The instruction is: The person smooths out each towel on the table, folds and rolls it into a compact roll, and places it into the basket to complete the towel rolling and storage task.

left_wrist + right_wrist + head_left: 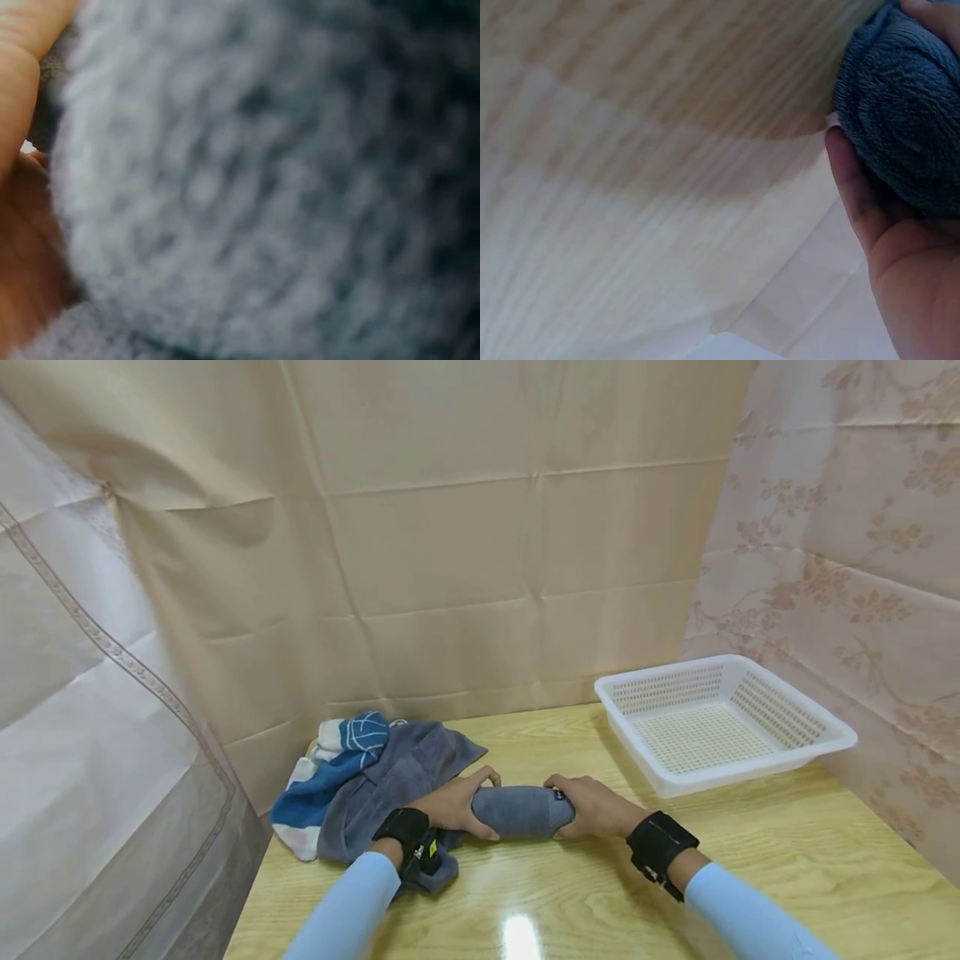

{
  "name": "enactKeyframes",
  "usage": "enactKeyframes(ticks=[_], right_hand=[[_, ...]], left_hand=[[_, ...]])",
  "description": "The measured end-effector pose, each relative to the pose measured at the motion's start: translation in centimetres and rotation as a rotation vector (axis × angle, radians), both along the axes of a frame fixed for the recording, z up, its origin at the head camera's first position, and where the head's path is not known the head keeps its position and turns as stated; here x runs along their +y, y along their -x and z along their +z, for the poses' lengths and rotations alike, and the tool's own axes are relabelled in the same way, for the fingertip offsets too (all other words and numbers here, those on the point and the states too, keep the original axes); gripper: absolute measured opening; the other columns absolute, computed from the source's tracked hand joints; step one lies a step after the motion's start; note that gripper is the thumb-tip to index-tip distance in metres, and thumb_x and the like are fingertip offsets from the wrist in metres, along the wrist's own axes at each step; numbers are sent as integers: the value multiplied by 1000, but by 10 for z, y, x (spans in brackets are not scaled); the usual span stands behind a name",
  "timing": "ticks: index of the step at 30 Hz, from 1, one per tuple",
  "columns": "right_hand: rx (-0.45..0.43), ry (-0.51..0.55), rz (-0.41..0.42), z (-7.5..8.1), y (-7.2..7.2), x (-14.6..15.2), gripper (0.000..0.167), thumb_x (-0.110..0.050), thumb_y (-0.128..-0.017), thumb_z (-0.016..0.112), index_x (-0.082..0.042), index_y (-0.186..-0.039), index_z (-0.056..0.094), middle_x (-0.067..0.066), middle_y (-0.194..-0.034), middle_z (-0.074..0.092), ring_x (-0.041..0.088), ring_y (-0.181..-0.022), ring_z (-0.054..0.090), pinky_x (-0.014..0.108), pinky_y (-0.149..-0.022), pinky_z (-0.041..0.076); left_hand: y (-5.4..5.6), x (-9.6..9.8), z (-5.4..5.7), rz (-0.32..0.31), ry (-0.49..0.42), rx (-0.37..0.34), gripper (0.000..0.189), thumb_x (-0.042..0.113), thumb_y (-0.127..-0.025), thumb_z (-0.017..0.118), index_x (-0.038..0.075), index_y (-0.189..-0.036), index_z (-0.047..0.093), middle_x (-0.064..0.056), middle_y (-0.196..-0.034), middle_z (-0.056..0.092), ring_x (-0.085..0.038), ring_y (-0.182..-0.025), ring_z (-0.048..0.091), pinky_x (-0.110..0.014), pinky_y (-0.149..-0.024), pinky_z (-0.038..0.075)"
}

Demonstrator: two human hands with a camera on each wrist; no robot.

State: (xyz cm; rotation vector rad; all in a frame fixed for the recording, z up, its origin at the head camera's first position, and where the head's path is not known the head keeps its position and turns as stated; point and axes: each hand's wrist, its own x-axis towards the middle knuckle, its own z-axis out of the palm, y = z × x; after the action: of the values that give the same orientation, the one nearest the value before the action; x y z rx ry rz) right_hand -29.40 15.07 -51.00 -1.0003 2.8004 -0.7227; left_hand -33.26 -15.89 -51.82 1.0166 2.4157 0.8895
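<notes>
A grey towel rolled into a short cylinder (517, 812) lies crosswise between both hands over the table. My left hand (456, 802) grips its left end, thumb on the near side and fingers over the far side. On the right end my right hand (596, 806) holds it the same way, beside a small dark label (558, 794). The spiral end of the rolled towel (907, 112) shows in the right wrist view, with my right hand (915, 277) around it. Blurred grey terry cloth (247, 180) fills most of the left wrist view.
Left of the hands lies a heap of loose cloths: a grey towel (408, 764) and a blue and white one (322, 789). My left forearm passes over the grey one. A white plastic basket (750, 768) stands at the back right of the wooden table (600, 902). Curtains hang behind.
</notes>
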Motion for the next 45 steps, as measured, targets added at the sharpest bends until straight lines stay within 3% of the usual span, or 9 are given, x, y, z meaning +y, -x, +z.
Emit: enactKeyframes(ticks=[3, 11, 16, 21, 24, 29, 36, 40, 45], right_hand=[[4, 26, 1, 2, 0, 0, 68, -27, -75, 91, -12, -131, 57, 2, -110, 67, 16, -93, 65, 37, -79, 53], [38, 108, 72, -1, -2, 8, 80, -34, -80, 90, -32, -149, 49, -4, -126, 68, 13, -103, 65, 39, -85, 52], [27, 162, 15, -1, -5, 15, 78, -44, -82, 88, -33, -150, 51, -4, -128, 67, 14, -106, 65, 39, -86, 52], [43, 245, -39, 10, -8, 20, 77, -38, -81, 89, -32, -148, 53, -4, -124, 67, 14, -101, 64, 37, -83, 51], [20, 288, -48, 18, -11, 22, 76, -32, -81, 89, -31, -148, 53, -3, -122, 67, 16, -98, 64, 36, -81, 51], [-58, 353, -86, 25, -16, 26, 75, -31, -83, 88, -32, -149, 53, -2, -126, 66, 18, -101, 63, 37, -82, 51], [-9, 396, -170, 32, -20, 42, 77, -31, -80, 91, -33, -148, 54, 0, -126, 66, 19, -98, 64, 37, -78, 53], [43, 402, -243, 39, -22, 54, 78, -37, -79, 91, -36, -147, 54, 1, -120, 69, 18, -92, 66, 38, -75, 53], [85, 420, -307, 48, -28, 67, 80, -39, -80, 90, -32, -150, 52, 7, -127, 67, 22, -100, 66, 43, -80, 53]], left_hand=[[2, -1, 3, 12, 8, 11, 67, 46, -80, 88, 32, -129, 44, 2, -121, 60, -13, -102, 62, -36, -83, 50], [-4, -2, 10, 47, -25, -4, 67, 43, -82, 87, 30, -133, 46, 3, -120, 61, -15, -103, 62, -39, -87, 49], [-6, -3, 8, 126, -95, -36, 86, 41, -83, 87, 24, -152, 39, -1, -136, 55, -18, -113, 61, -41, -91, 51], [-3, -3, 7, 191, -173, -28, 93, 30, -87, 86, 17, -161, 30, -7, -112, 62, -20, -92, 65, -39, -78, 56], [0, -1, 7, 179, -199, 6, 71, 27, -90, 83, 15, -149, 46, -4, -100, 63, -18, -89, 64, -38, -77, 56], [-1, 6, 6, 166, -178, 35, 34, 31, -96, 77, 13, -120, 61, 1, -97, 65, -15, -88, 64, -37, -76, 55], [-2, 32, 6, 115, -141, 67, 29, 22, -101, 70, 2, -122, 65, 3, -93, 68, -13, -80, 64, -33, -73, 54], [0, 54, 8, 77, -163, 98, 25, 18, -101, 69, 3, -121, 66, 5, -91, 66, -11, -79, 63, -32, -72, 52], [3, 89, 5, 35, -200, 159, 21, 17, -101, 69, 4, -117, 69, 7, -90, 66, -6, -80, 62, -26, -70, 52]])
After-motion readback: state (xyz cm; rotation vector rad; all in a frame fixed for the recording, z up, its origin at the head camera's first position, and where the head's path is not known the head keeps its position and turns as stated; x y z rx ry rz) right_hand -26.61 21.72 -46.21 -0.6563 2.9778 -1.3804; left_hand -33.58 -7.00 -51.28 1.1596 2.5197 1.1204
